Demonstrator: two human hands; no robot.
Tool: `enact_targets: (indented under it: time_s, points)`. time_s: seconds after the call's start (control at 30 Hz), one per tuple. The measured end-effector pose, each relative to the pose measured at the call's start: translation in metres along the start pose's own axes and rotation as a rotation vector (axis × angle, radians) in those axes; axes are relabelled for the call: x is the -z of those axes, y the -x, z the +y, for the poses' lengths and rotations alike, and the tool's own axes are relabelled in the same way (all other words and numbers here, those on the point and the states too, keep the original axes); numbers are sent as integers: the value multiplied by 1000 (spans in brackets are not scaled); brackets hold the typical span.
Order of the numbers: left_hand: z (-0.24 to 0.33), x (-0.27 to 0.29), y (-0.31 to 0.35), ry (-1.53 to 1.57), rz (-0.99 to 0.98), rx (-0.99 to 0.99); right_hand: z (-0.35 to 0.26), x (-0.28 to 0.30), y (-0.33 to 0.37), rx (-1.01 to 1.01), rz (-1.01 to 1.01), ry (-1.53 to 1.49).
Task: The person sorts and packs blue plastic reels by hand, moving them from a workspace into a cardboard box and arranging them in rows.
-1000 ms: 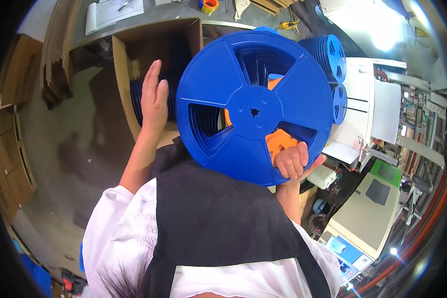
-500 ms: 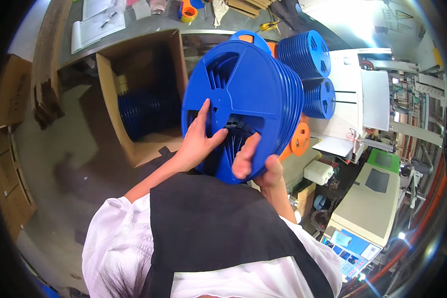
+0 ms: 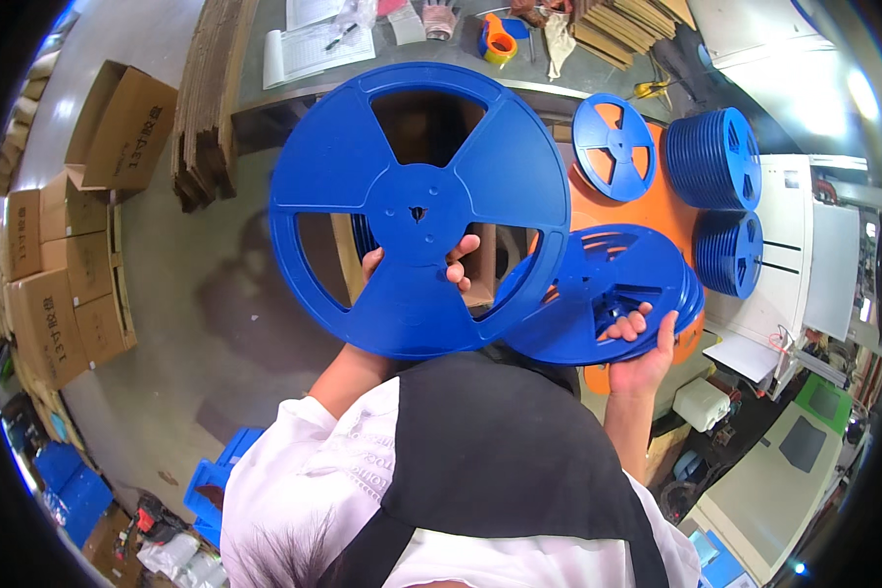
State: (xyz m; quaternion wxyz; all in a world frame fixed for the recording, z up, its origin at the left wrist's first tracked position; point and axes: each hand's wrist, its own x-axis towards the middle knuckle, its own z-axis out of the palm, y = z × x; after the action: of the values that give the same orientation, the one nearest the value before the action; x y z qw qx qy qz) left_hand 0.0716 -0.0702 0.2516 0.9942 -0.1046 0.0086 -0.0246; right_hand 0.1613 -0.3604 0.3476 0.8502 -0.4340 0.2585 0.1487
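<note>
My left hand (image 3: 461, 263) is closed around a large blue plastic reel (image 3: 412, 304), its fingers showing through the reel's cut-out windows near the hub. This reel stands tilted up, facing me, to the left of a stack of similar blue reels (image 3: 559, 318). Around the near right edge of that stack curls my right hand (image 3: 642, 355), fingers hooked into a window and thumb outside. The stack leans over an orange surface, and its left part is covered by the single reel. Behind the single reel, a cardboard box (image 3: 482, 265) shows only in part.
On the orange surface (image 3: 588, 208) lies another blue reel (image 3: 614, 147), with two reel stacks (image 3: 710, 159) farther right. A grey table (image 3: 412, 61) at the back bears papers, tape and flat cardboard. Closed cartons (image 3: 64, 318) are piled at left; a machine (image 3: 769, 480) stands at right.
One reel has come apart from the stack and swung left in my left hand. My right hand has moved right with the other reels, tipping them flatter. The view has shifted left.
</note>
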Motion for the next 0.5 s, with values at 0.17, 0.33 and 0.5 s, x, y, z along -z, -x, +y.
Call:
enact_targets:
  time_s: [0.17,0.33,0.5]
  points:
    - [0,1,3,32,75,-5,-8,22,1,-11,2,-175]
    - [0,-4,-3,4,121,-18,-10,22,-2,-7,-46,-166]
    - [16,21,-9,-79,206,7,-13,29,-10,-27,-29,-180]
